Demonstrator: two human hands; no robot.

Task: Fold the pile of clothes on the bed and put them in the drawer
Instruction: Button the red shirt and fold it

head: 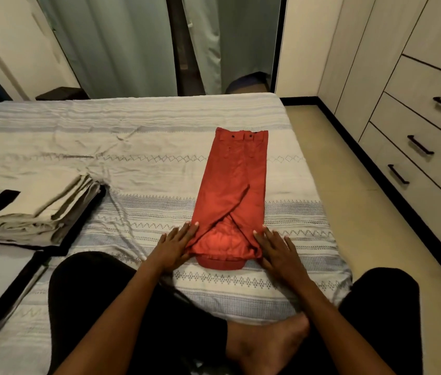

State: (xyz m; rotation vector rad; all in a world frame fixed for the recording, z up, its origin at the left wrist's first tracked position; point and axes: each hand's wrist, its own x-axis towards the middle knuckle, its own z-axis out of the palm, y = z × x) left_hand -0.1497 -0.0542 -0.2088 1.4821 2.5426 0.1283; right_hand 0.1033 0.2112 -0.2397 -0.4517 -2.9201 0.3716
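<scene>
Pressing flat w/ both hands: left hand (174, 246) & right hand (277, 250), fingers straight, gripping nothing, flanking near end of red garment (234, 185) lying lengthwise on bed (159, 123). Looking soft, light, padded, prob. springy; taking hold at near corners for folding.

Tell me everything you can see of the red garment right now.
The red garment lies flat on the striped bedspread, folded lengthwise into a narrow strip. The far end shows tabs with dark buttons; the near end shows a lighter quilted lining. The left hand and right hand press flat against its near edges.
</scene>
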